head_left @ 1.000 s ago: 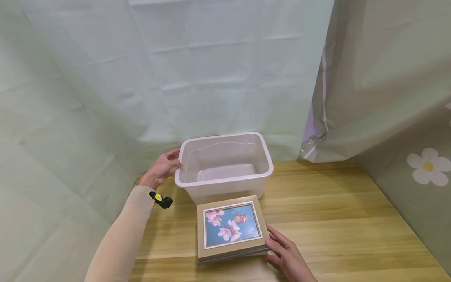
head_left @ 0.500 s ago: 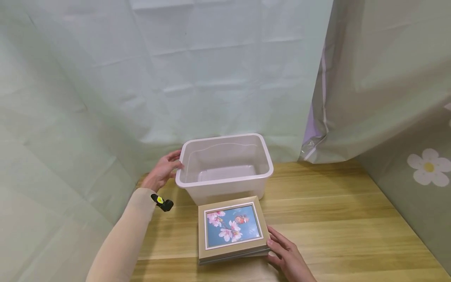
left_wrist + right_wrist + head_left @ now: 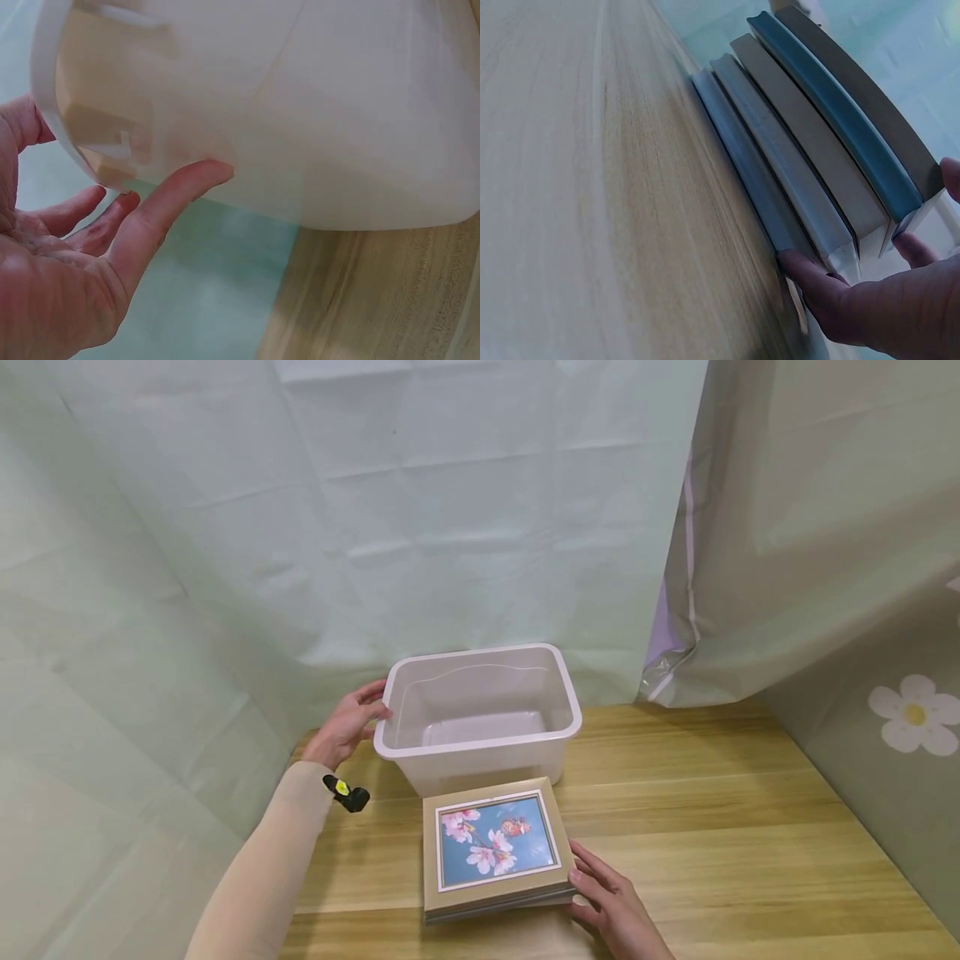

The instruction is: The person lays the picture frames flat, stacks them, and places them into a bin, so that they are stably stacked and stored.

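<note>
A pale plastic bin (image 3: 480, 768) stands on the wooden table with nothing visible inside. My left hand (image 3: 348, 718) is at its left end; in the left wrist view the extended thumb (image 3: 180, 184) rests against the outer wall, and other fingers are near the rim. In front of the bin lies a stack of several picture frames (image 3: 802, 139), with grey, brown and teal edges. The top frame (image 3: 431, 860) is gold-coloured around a picture of pink blossoms and a bird. Against the stack's right side rest the spread fingers of my right hand (image 3: 615, 902).
Pale green sheets (image 3: 480, 527) hang behind and at the left of the table (image 3: 712, 827). A darker curtain with a white flower print (image 3: 912, 716) borders the right side. On the left sleeve sits a black device (image 3: 348, 795).
The head view has shifted very slightly. Both hands, the bin and the stack of picture frames keep their places.
</note>
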A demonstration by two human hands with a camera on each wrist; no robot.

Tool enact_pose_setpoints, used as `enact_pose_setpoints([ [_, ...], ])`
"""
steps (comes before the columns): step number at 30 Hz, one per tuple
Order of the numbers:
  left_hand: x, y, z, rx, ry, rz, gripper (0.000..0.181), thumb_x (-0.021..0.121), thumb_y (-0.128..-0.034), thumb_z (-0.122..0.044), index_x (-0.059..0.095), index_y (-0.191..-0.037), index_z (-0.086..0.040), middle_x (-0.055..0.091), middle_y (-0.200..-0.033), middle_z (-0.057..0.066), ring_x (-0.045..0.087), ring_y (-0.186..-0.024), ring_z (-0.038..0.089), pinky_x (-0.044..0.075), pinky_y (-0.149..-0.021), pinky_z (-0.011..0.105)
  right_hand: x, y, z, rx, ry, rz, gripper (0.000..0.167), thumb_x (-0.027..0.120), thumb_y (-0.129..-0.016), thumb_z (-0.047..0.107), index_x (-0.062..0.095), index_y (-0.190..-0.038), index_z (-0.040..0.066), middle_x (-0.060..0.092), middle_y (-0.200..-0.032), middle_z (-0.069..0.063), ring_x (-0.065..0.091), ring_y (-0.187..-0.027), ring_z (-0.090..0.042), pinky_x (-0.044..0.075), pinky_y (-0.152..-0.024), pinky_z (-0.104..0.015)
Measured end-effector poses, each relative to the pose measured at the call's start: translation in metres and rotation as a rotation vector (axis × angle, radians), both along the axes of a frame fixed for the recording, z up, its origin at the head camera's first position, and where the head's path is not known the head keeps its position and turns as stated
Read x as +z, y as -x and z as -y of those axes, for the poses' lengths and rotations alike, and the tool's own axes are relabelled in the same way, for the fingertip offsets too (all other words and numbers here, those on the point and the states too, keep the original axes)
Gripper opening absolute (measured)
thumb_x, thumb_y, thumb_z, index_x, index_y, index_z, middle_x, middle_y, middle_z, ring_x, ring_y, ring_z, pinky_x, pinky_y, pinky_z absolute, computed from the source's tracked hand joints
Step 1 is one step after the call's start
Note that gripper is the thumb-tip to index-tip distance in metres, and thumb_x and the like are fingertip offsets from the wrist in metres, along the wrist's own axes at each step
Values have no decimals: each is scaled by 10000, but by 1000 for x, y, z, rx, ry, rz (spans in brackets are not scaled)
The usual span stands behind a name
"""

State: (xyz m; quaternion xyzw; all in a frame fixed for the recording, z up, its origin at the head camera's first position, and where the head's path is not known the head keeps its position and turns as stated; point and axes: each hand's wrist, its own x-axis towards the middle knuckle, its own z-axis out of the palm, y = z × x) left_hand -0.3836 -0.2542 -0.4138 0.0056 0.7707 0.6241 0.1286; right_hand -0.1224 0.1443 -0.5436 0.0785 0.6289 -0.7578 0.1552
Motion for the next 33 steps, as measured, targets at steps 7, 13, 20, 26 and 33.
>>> enact_pose_setpoints([
  [7,-10,-13,6,29,-11,5,744,604,-1100,-183,240,-1748,-148,336,-1783,162,480,-1495,277,514,-1153,459,-2,0,1,0,11,-10,684,572,-1125,322,334,-1697,34,365,-1700,-360,619,-1379,-246,612,-1084,-500],
  [13,-23,-34,13,59,-99,31,786,529,-1145,-410,143,-1758,-107,338,-1735,189,603,-1255,114,619,-956,268,-3,-1,1,-11,13,-6,691,586,-1118,321,340,-1695,32,378,-1693,-356,636,-1346,-233,614,-1077,-486],
  [20,-38,-78,13,183,-212,74,808,452,-1154,-453,56,-1732,-49,200,-1767,231,420,-1504,319,617,-1071,358,-2,0,-4,17,-19,11,722,607,-1111,356,338,-1699,35,381,-1677,-363,609,-1377,-258,614,-1084,-465],
  [26,-51,-124,0,212,-283,167,827,423,-1138,-356,-51,-1735,-37,84,-1777,340,218,-1639,501,412,-1303,531,0,2,-15,97,20,2,763,549,-1143,345,218,-1710,-45,310,-1705,-382,613,-1362,-212,604,-1071,-350],
  [33,-66,-172,-21,132,-260,263,918,494,-1082,-364,-30,-1702,65,98,-1686,515,222,-1576,669,257,-1343,680,10,14,-30,117,-19,-1,770,562,-1133,321,221,-1688,-91,362,-1698,-342,626,-1320,-126,585,-1042,-237],
])
